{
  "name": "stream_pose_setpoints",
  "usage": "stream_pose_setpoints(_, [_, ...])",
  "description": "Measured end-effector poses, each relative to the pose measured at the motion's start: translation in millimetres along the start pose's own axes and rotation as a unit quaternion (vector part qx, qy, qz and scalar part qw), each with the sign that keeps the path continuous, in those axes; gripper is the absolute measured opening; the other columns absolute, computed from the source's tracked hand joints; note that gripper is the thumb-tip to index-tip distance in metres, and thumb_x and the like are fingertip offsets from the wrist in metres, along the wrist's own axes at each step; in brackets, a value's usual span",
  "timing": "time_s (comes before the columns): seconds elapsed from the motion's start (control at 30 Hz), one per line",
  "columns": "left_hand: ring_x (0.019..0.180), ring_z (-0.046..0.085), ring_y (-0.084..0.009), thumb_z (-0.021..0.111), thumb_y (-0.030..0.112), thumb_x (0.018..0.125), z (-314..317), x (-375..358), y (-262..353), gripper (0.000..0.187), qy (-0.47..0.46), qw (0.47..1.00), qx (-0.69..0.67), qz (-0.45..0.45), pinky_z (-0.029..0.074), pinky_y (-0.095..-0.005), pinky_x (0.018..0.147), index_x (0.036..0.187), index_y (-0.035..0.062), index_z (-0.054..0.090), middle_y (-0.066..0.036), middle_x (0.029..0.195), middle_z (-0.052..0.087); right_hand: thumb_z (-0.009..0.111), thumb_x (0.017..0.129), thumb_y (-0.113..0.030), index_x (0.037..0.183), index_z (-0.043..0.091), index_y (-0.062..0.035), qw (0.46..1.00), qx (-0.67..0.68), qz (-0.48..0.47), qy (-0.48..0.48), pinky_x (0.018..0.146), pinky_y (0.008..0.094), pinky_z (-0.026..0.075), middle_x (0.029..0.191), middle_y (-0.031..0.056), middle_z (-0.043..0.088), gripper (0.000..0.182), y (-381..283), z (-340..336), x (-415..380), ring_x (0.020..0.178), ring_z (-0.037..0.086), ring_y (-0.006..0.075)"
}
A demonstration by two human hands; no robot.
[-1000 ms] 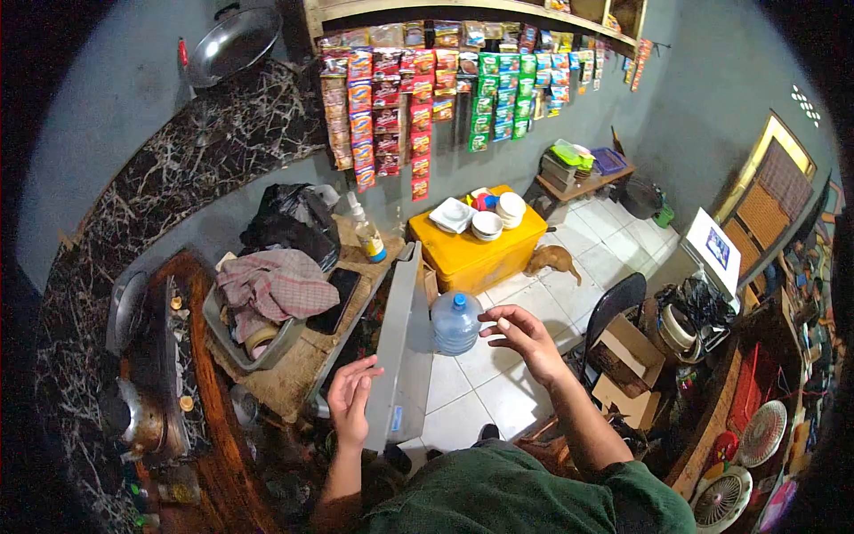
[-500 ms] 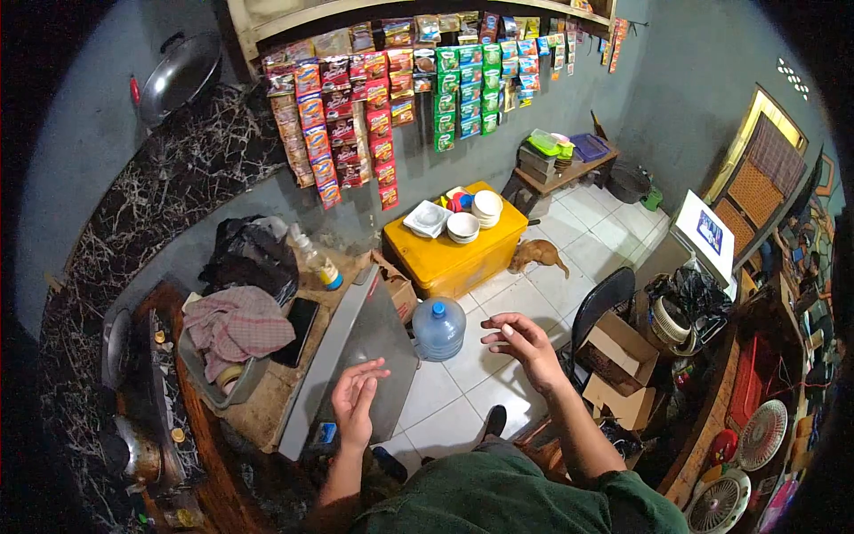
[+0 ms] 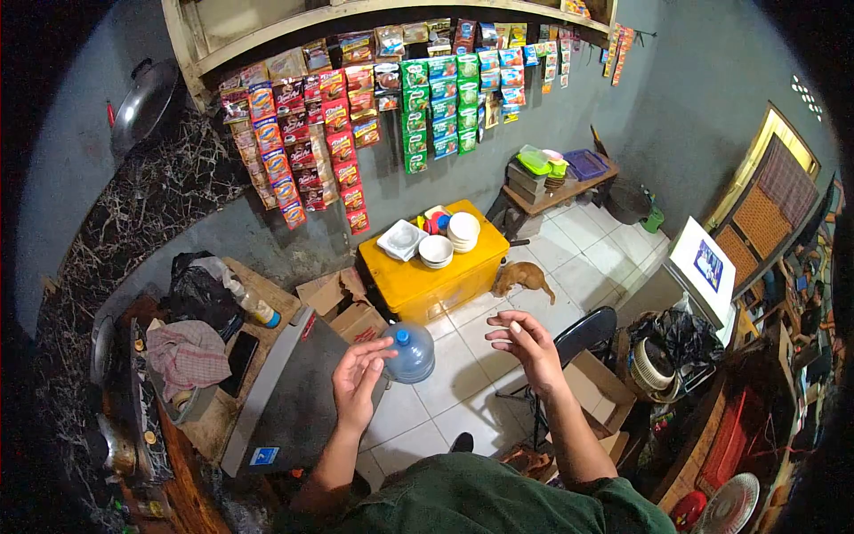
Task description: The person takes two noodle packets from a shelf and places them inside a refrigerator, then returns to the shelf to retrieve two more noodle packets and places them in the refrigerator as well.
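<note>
My left hand point(image 3: 358, 381) is raised in front of my body with its fingers apart and nothing in it. Behind its fingertips, on the tiled floor, stands a blue water gallon bottle point(image 3: 411, 356) with a blue cap. My right hand point(image 3: 525, 349) is held up too, palm turned inward, fingers spread and bare. Beyond both hands sits a yellow box point(image 3: 414, 289) bearing white bowls point(image 3: 436, 251), stacked white plates point(image 3: 463, 230) and a square white dish point(image 3: 402, 240). Neither hand touches any of these.
A grey fridge point(image 3: 294, 400) stands at my left, beside a cloth point(image 3: 189, 356) in a basin. An orange cat point(image 3: 527, 280) is on the floor by the yellow box. At right are a black chair point(image 3: 585, 336) and a cardboard box point(image 3: 596, 392). Sachets point(image 3: 342, 125) hang along the wall.
The view has shifted, so the bottle, yellow box and sachets now appear further left and lower. My left hand is slightly higher in view; both hands stay raised and bare.
</note>
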State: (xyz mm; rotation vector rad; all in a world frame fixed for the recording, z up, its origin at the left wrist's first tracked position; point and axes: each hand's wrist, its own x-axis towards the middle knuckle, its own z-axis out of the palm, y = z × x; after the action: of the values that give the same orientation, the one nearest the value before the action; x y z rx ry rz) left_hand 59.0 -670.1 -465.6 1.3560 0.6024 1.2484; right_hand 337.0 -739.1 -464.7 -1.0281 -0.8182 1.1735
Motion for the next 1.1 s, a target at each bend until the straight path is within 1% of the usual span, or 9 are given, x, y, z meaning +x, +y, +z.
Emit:
stream_pose_setpoints(0.17, [0.102, 0.062, -0.0225, 0.056, 0.008, 0.094, 20.9, 11.5, -6.2, 0.024, 0.013, 1.000, 0.008, 0.015, 0.045, -0.0343, 0.094, 0.114, -0.0044, 0.056, -0.016, 0.118, 0.062, 0.053, 0.097, -0.026, 0.124, 0.052, -0.0026, 1.000, 0.006, -0.004, -0.020, 0.089, 0.0340, 0.049, 0.120, 0.0144, 0.060, 0.036, -9.9, -18.5, 20.7, 0.102, 0.062, 0.0221])
stream_pose_setpoints(0.23, [0.102, 0.062, -0.0221, 0.056, 0.007, 0.094, 23.0, 14.1, -8.4, 0.023, 0.021, 1.000, 0.016, 0.004, 0.045, -0.0343, 0.094, 0.114, -0.0045, 0.056, -0.016, 0.117, 0.063, 0.052, 0.097, -0.025, 0.124, 0.052, -0.0027, 0.999, 0.021, -0.010, -0.029, 0.090, 0.0344, 0.049, 0.120, 0.0148, 0.060, 0.035, -11.1, -23.9, 28.2, 0.102, 0.062, 0.0225])
stream_pose_setpoints(0.4, [0.101, 0.062, -0.0216, 0.055, 0.007, 0.094, 25.4, 25.6, -8.3, 0.022, 0.034, 0.999, 0.023, 0.013, 0.045, -0.0349, 0.094, 0.114, -0.0043, 0.056, -0.016, 0.117, 0.063, 0.053, 0.097, -0.024, 0.125, 0.051, -0.0023, 0.999, 0.038, -0.009, -0.038, 0.090, 0.0335, 0.049, 0.120, 0.0145, 0.060, 0.035, -15.8, -28.9, 42.3, 0.102, 0.062, 0.0220])
stream_pose_setpoints(0.43, [0.101, 0.062, -0.0216, 0.055, 0.007, 0.095, 25.7, 28.7, -7.4, 0.022, 0.042, 0.999, 0.027, 0.015, 0.046, -0.0352, 0.094, 0.114, -0.0043, 0.056, -0.016, 0.117, 0.063, 0.053, 0.097, -0.024, 0.124, 0.052, -0.0021, 0.998, 0.044, -0.007, -0.044, 0.090, 0.0325, 0.049, 0.120, 0.0137, 0.061, 0.035, -18.0, -28.9, 45.0, 0.102, 0.063, 0.0214])
stream_pose_setpoints(0.63, [0.103, 0.063, -0.0229, 0.055, 0.007, 0.095, 27.1, 56.8, -1.1, 0.023, 0.038, 0.998, 0.015, 0.045, 0.046, -0.0367, 0.095, 0.114, -0.0040, 0.056, -0.016, 0.118, 0.062, 0.053, 0.097, -0.023, 0.126, 0.051, -0.0016, 0.997, 0.036, -0.026, -0.066, 0.092, 0.0336, 0.048, 0.120, 0.0136, 0.061, 0.036, -34.2, -27.9, 71.8, 0.105, 0.061, 0.0210])
stream_pose_setpoints(0.9, [0.105, 0.062, -0.0247, 0.054, 0.009, 0.095, 5.8, 118.1, 8.9, 0.024, 0.040, 0.992, 0.037, 0.118, 0.046, -0.0387, 0.097, 0.115, -0.0037, 0.056, -0.017, 0.119, 0.061, 0.053, 0.097, -0.023, 0.127, 0.051, -0.0010, 0.992, 0.013, -0.078, -0.102, 0.092, 0.0333, 0.048, 0.122, 0.0145, 0.060, 0.037, -65.1, 6.3, 144.4, 0.105, 0.061, 0.0207])
stream_pose_setpoints(0.97, [0.105, 0.062, -0.0248, 0.053, 0.008, 0.095, 0.2, 137.7, 10.2, 0.023, 0.040, 0.988, 0.031, 0.143, 0.045, -0.0388, 0.097, 0.115, -0.0039, 0.056, -0.018, 0.120, 0.060, 0.053, 0.097, -0.022, 0.127, 0.050, -0.0006, 0.983, 0.023, -0.126, -0.133, 0.092, 0.0328, 0.048, 0.121, 0.0151, 0.060, 0.037, -73.1, 17.8, 167.7, 0.105, 0.061, 0.0203])
stream_pose_setpoints(1.03, [0.106, 0.061, -0.0260, 0.053, 0.008, 0.095, -3.7, 159.1, 12.4, 0.024, 0.037, 0.987, 0.034, 0.155, 0.044, -0.0398, 0.098, 0.115, -0.0042, 0.056, -0.018, 0.121, 0.060, 0.054, 0.097, -0.022, 0.127, 0.050, -0.0007, 0.981, 0.026, -0.140, -0.134, 0.092, 0.0325, 0.048, 0.121, 0.0155, 0.060, 0.037, -82.3, 29.8, 187.8, 0.106, 0.062, 0.0202])
stream_pose_setpoints(1.1, [0.106, 0.062, -0.0286, 0.050, 0.013, 0.096, -7.2, 181.5, 13.6, 0.025, 0.042, 0.982, 0.042, 0.177, 0.045, -0.0420, 0.098, 0.115, -0.0031, 0.054, -0.020, 0.121, 0.060, 0.055, 0.096, -0.022, 0.127, 0.050, -0.0011, 0.979, 0.017, -0.153, -0.130, 0.092, 0.0329, 0.048, 0.122, 0.0162, 0.060, 0.037, -89.5, 39.9, 208.0, 0.107, 0.062, 0.0206])
